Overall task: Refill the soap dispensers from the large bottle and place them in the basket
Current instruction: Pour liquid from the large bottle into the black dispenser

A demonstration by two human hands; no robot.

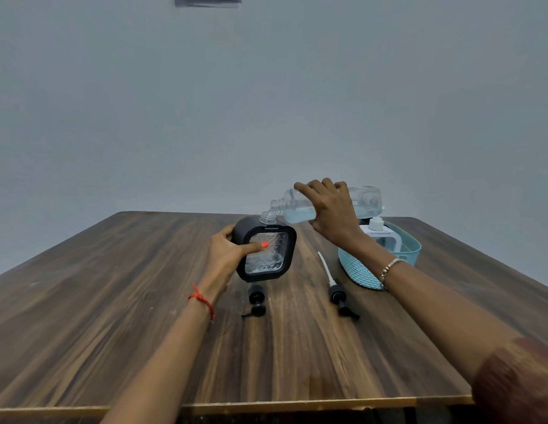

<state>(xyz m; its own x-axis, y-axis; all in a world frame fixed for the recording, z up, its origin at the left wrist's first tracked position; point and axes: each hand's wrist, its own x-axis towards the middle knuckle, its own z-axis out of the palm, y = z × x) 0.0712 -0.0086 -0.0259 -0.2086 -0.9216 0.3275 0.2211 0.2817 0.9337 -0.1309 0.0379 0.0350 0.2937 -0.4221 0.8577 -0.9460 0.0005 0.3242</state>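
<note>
A dark wood-grain table [113, 316] fills the lower part of the view, set against a plain grey-blue wall [266, 102]. At the far right of the table sits a light blue basket [363, 272] with a ribbed woven-look side; a white-framed soap dispenser [379, 235] with its white pump fitted stands upright inside it.

Above and just left of the basket, the right hand [331, 209] grasps the large clear bottle [300, 206] around its middle, fingers wrapped over the top. The bottle is tipped close to horizontal, its uncapped threaded neck pointing left and down, with pale blue liquid pooled along its lower side. The neck meets the open mouth of a black-framed dispenser [266, 250], whose clear quilted-pattern front faces the camera.

The left hand [228, 252] is closed on that dispenser from its left side, the thumb with an orange-painted nail pressed across the clear panel. The dispenser stands on the table near the centre, leaning slightly.

On the table in front of it lies a black pump head [257, 302]. To its right, well apart, lies a second black pump head [340, 296] with a white dip tube reaching away toward the basket. A red thread [202, 299] circles the left wrist and a beaded bracelet [390, 269] the right.
</note>
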